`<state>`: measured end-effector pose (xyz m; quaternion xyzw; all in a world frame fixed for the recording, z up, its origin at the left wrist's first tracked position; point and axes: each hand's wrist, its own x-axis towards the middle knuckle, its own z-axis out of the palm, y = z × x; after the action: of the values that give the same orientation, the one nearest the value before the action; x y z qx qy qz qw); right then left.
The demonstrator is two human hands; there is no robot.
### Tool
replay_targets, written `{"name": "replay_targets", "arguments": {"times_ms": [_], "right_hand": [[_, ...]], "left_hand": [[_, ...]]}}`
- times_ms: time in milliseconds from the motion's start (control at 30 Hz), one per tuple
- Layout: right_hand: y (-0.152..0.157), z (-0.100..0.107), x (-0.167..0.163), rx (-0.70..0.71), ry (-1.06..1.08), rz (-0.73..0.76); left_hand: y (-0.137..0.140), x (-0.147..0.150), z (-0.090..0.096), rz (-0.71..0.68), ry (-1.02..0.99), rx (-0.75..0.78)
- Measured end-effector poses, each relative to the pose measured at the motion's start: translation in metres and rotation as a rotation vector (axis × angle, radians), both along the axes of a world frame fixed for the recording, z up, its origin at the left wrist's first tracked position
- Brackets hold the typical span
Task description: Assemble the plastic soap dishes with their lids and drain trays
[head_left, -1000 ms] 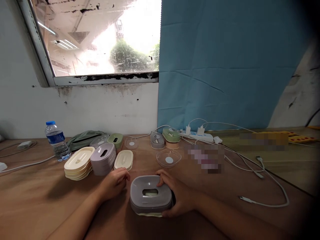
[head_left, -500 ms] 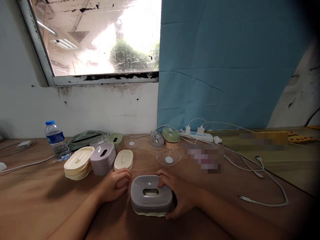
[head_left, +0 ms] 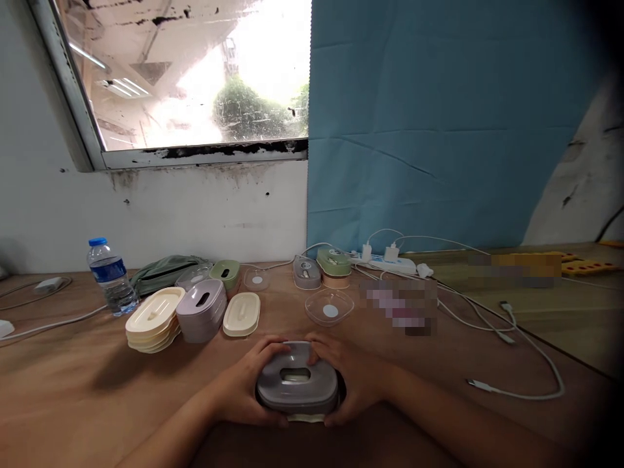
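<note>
In front of me on the table, a grey rounded plastic box has an oblong slot in its top, with a cream rim showing under its lower edge. My left hand wraps round its left side, thumb low at the front and fingers over the back. Around the right side closes my right hand, its fingertips on the top edge. Just beyond them lies a single cream lid. To its left are a stack of lilac slotted covers and a stack of cream lids.
A clear lid lies behind the box. Further back are a green case, a grey case and a power strip. White cables trail on the right. A water bottle and a green pouch stand back left.
My left hand has moved right, from beside the box onto its left side, and now grips it. My right hand keeps its hold, and the box stays nearly in place.
</note>
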<state>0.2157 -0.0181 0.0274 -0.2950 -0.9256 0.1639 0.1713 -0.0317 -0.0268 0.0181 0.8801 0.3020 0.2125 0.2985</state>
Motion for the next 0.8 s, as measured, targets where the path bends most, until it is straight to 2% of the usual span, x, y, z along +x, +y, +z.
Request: {"name": "replay_targets", "arguments": {"times_ms": [433, 800], "right_hand": [[0.0024, -0.0013, 0.0017, -0.092, 0.034, 0.04], [0.0018, -0.0081, 0.0008, -0.076, 0.003, 0.02]], "left_hand": [[0.0005, 0.0025, -0.0016, 0.034, 0.026, -0.006], [-0.0003, 0.0014, -0.0008, 0.013, 0.019, -0.016]]}}
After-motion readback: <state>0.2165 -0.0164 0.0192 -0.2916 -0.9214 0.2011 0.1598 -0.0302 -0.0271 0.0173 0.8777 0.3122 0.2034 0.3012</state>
